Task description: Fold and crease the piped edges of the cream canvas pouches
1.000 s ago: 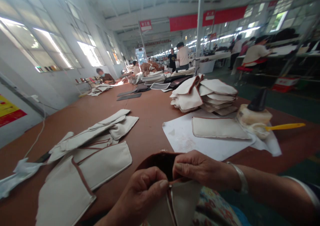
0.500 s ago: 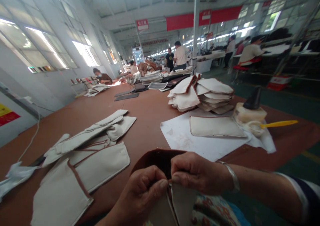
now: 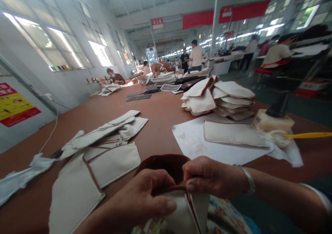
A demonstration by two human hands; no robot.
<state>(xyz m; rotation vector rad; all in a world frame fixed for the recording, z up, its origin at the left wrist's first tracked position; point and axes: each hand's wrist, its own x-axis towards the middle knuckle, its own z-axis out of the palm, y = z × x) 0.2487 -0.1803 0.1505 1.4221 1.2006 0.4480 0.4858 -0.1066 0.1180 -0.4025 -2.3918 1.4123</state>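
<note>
Close to the near edge of the table, both my hands hold one cream fabric piece with brown trim (image 3: pixel 181 213). My left hand (image 3: pixel 145 196) is closed over its cream panel, thumb pressed flat on the cloth. My right hand (image 3: pixel 210 177) pinches the brown edge right beside it; a silver bangle sits on that wrist. A dark brown folded part of the piece (image 3: pixel 163 163) rises behind my fingers. On a white paper sheet (image 3: pixel 192 142) ahead lies another flat cream piece (image 3: pixel 233 133).
Several loose cream pieces (image 3: pixel 103 147) are spread at the left on the long brown table (image 3: pixel 160 113). A stack of finished pieces (image 3: pixel 220 97) stands ahead. A glue pot with a yellow-handled brush (image 3: pixel 277 127) sits at the right. People work at tables far behind.
My left hand has slid forward and up over the cream panel, now covering more of it. The right hand keeps its pinch on the brown edge. The view has shifted slightly left.
</note>
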